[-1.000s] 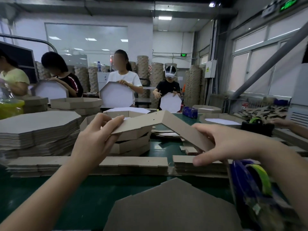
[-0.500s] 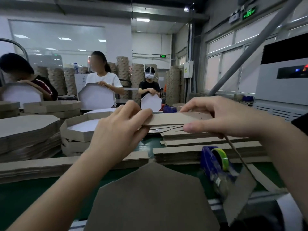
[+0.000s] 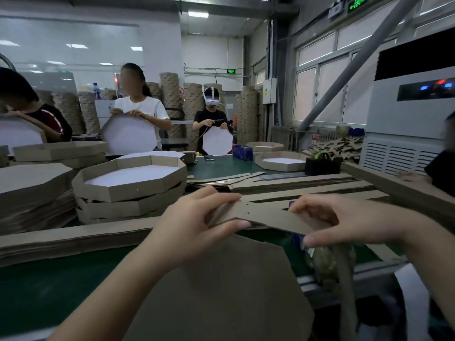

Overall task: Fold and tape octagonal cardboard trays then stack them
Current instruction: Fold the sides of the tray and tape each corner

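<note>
**Both hands on one strip, above the flat octagon**

From my seat I see my left hand (image 3: 194, 232) and my right hand (image 3: 344, 225) sharing one long brown cardboard strip (image 3: 261, 214). The left pinches its left end, fingers on top and thumb beneath. The right pinches the other end the same way, thumb tip showing under the lower edge. The strip hangs in the air between them, roughly level, with a slight kink near its middle and a few small dots on its face.

Directly below it lies a flat brown octagonal cardboard sheet (image 3: 221, 291), resting on the green table (image 3: 49, 286) at my near edge. Under my right hand is a blue tape dispenser (image 3: 317, 257), too blurred for detail.

Behind my left hand stands a stack of folded octagonal cardboard trays (image 3: 130, 193), brown walls and white floors; the top one is open upward. To its left is a pile of flat octagonal blanks (image 3: 32, 185). Bundles of loose brown strips (image 3: 307, 187) lie across the table beyond my hands and along its front on the left.

Further back sit another folded tray (image 3: 280, 163) and a black tape dispenser (image 3: 320, 164). Across the table, three workers each hold a white-faced octagon upright.
</note>
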A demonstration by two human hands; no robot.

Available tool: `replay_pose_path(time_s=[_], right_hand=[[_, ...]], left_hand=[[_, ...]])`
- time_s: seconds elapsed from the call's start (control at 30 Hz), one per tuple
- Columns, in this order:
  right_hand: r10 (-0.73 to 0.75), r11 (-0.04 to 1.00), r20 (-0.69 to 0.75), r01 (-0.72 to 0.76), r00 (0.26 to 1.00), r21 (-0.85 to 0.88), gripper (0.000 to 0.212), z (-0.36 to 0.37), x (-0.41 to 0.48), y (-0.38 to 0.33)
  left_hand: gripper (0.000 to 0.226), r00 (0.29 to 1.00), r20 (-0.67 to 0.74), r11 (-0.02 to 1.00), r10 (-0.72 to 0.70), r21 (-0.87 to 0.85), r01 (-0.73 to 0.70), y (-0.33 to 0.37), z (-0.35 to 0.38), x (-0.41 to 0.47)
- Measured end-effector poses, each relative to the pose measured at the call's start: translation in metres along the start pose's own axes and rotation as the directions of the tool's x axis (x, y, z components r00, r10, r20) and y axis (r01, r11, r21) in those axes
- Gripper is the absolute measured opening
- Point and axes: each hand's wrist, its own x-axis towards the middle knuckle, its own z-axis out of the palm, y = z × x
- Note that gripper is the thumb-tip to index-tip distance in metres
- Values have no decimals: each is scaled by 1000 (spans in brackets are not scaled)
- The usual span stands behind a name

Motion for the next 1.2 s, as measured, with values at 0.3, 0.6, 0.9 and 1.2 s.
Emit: replay_pose_path(time_s=[0.3,0.6,0.9,1.2], right_hand=[[-150,960,-155,181,977,212,43,41,42,9],[-192,925,-221,252,956,284,42,60,61,18],[-150,914,-420,288,895,287,39,57,65,29],[-173,884,-475,349,863,312,33,67,63,20]], left_hand=[[59,995,76,988,72,131,-81,6,34,5],[52,988,150,990,21,132,-41,-22,41,-2],[47,923,203,943,-326,131,305,-68,12,-21],[25,937,307,953,-166,-193,232,-32,7,-16]])
